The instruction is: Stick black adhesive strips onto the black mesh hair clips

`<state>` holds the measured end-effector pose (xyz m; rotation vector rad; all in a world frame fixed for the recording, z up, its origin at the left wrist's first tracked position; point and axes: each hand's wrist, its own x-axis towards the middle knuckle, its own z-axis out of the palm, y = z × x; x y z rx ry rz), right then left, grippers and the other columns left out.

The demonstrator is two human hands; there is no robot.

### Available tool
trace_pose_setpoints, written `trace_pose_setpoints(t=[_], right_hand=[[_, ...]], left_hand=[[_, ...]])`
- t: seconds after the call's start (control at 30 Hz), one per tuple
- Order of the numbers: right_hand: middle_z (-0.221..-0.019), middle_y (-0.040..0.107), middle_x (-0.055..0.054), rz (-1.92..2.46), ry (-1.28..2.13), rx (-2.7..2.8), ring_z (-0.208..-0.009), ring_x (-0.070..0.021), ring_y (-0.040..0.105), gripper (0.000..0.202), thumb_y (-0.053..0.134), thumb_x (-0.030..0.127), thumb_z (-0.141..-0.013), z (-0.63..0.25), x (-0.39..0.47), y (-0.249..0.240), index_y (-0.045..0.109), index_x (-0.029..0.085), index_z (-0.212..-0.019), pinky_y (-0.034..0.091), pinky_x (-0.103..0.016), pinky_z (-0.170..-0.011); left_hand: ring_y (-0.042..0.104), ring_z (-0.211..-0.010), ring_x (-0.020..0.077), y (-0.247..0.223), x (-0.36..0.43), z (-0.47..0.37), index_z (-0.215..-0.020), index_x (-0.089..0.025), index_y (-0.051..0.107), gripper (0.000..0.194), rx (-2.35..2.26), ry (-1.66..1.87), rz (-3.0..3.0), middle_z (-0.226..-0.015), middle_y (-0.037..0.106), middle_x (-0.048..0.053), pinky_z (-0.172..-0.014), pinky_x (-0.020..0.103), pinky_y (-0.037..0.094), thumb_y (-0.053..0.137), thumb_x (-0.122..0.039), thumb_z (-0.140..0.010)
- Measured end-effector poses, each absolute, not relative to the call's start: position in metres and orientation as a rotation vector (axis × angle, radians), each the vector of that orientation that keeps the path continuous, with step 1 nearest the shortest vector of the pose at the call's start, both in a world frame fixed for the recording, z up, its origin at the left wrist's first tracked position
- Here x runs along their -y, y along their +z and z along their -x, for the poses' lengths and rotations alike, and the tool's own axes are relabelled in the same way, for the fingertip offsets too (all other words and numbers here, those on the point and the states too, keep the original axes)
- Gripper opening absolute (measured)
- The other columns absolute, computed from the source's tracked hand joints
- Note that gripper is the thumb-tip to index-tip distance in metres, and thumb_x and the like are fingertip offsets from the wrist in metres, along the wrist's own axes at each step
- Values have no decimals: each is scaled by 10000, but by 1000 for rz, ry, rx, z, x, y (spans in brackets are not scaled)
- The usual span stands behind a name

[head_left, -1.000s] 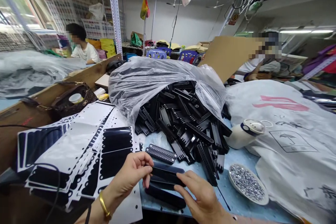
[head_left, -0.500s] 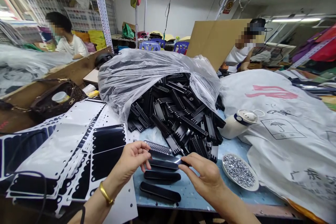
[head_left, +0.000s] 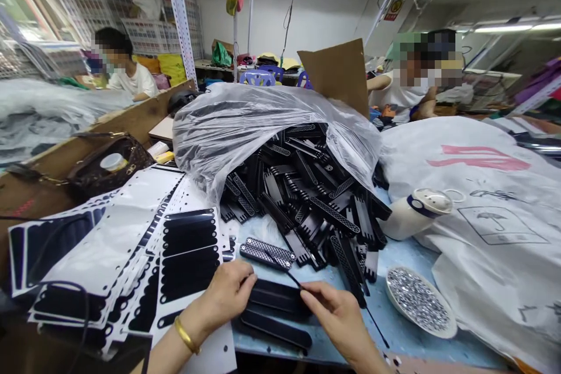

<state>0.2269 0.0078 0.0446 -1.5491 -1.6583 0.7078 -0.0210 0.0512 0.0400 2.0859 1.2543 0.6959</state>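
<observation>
My left hand [head_left: 230, 292] has thumb and fingers pressed together at the left ends of smooth black pieces; whatever is between them is hidden. My right hand [head_left: 335, 312] pinches a thin dark strip [head_left: 289, 274], seen nearly edge-on, slanting up and left from the fingertips. Smooth black handle-shaped pieces [head_left: 276, 330] lie side by side below and between the hands. Just above them rests a black piece with a silver lattice pattern [head_left: 267, 252]. Beyond is a heap of similar black toothed pieces [head_left: 302, 187], spilling from a clear plastic bag [head_left: 245, 108].
Sheets of black die-cut strips [head_left: 190, 251] are stacked on the left, near a brown handbag [head_left: 114, 163]. To the right stand a dish of shiny bits [head_left: 421, 302], a tilted white bottle [head_left: 409, 216] and a large white sack [head_left: 491, 210]. Two people sit farther back.
The strip that spanned both hands, its face showing, now appears nearly edge-on at my right hand. Both hands appear lower. The cardboard at the back has shifted and the view has moved slightly.
</observation>
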Motion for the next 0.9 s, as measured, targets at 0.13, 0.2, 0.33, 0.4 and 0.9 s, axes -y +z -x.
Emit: trace_pose_setpoints(t=[0.13, 0.2, 0.33, 0.4, 0.9], right_hand=[[-771, 795, -20, 1487, 764, 1748, -657, -205, 750, 210, 660, 420, -840, -228, 1, 39, 803, 266, -843, 605, -239, -588], [-757, 792, -23, 1466, 702, 1744, -636, -197, 745, 216, 673, 434, -836, -230, -5, 40, 805, 263, -853, 604, -229, -578], [-719, 783, -50, 1435, 550, 1733, -573, -198, 726, 272, 682, 477, -813, -229, -33, 44, 801, 233, -805, 595, -239, -519], [-700, 779, -58, 1439, 534, 1756, -551, -202, 722, 300, 665, 491, -817, -225, -46, 46, 795, 224, -772, 588, -248, -492], [-845, 801, -62, 1260, 370, 2100, -731, -211, 774, 229, 658, 415, -890, -245, -39, 38, 787, 228, -926, 638, -248, -679]], left_hand=[[591, -608, 186, 39, -47, 32, -762, -184, 676, 190, -1288, 657, -2035, -668, 648, 54, -592, 276, 404, 526, -252, -859], [573, -590, 177, 35, -51, 36, -844, -181, 685, 168, -1352, 758, -1944, -686, 637, 46, -588, 273, 408, 537, -260, -849], [535, -567, 167, 26, -77, 36, -953, -184, 678, 221, -1501, 963, -1763, -731, 615, 30, -624, 290, 430, 578, -218, -760], [518, -568, 167, 24, -88, 33, -898, -191, 684, 215, -1487, 957, -1745, -702, 599, 13, -639, 296, 424, 599, -177, -701], [523, -444, 102, 24, -82, 30, -990, -93, 725, 370, -1190, 699, -1325, -575, 563, -48, -448, 200, 411, 591, -137, -648]])
